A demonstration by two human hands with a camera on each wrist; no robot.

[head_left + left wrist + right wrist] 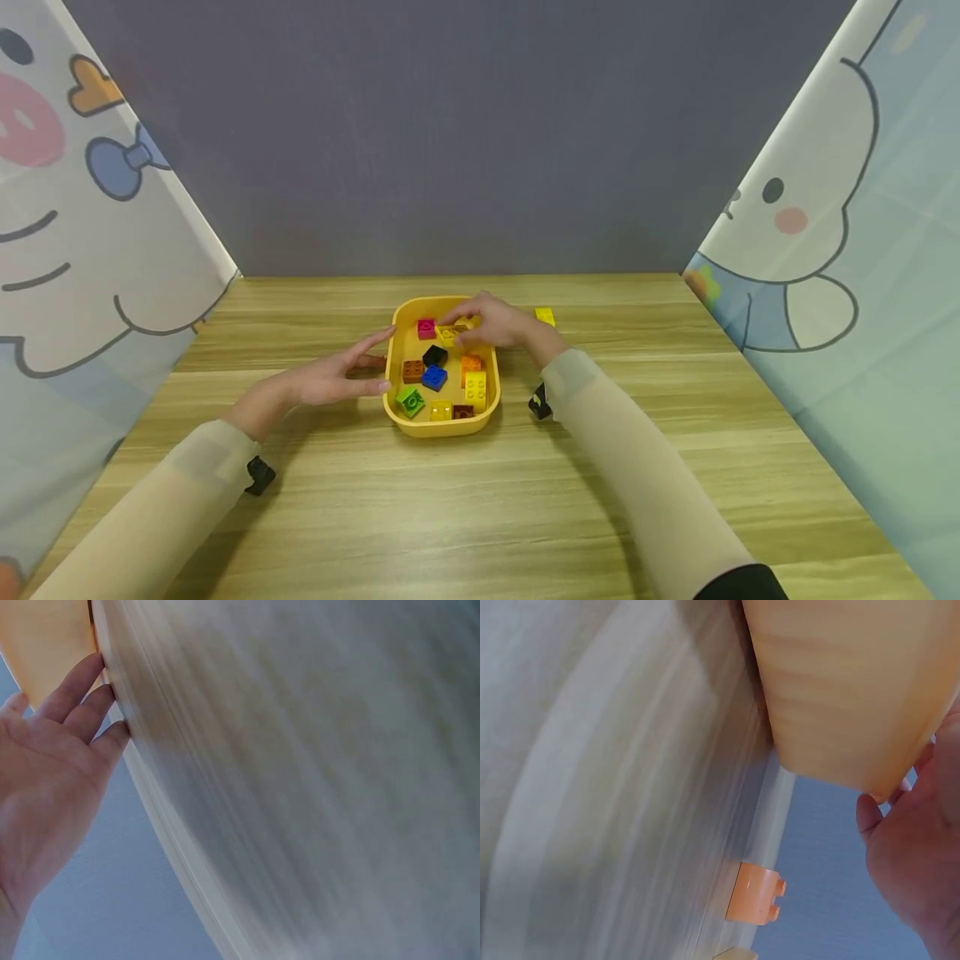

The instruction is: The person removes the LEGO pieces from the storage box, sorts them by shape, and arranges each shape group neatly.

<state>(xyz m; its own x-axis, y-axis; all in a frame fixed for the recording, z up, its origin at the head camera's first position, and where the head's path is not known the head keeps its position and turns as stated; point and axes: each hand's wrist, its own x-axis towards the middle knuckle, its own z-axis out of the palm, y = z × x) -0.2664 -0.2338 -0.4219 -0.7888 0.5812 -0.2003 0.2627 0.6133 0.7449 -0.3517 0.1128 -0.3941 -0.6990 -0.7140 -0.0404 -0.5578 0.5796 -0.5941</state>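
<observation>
A yellow plastic bin (442,428) holds several toy building bricks. At its left side, my left hand (341,377) has its fingers spread, with the fingertips and thumb right at the wall. The left wrist view has the same hand (52,780) with fairly straight fingers by the bin's wall (45,637). My right hand (497,323) reaches over the far right rim and pinches a yellow brick (447,336) between thumb and forefinger. Beside that brick lies a magenta one (426,328). In the right wrist view, the bin wall (840,690) hides the right fingertips.
Inside the bin are black (435,356), blue (434,377), brown (412,371), green (410,402) and orange (470,364) bricks, plus a larger yellow one (476,390). Another yellow brick (544,316) sits on the wooden table (360,517), right of the bin. A dark panel (465,142) stands behind.
</observation>
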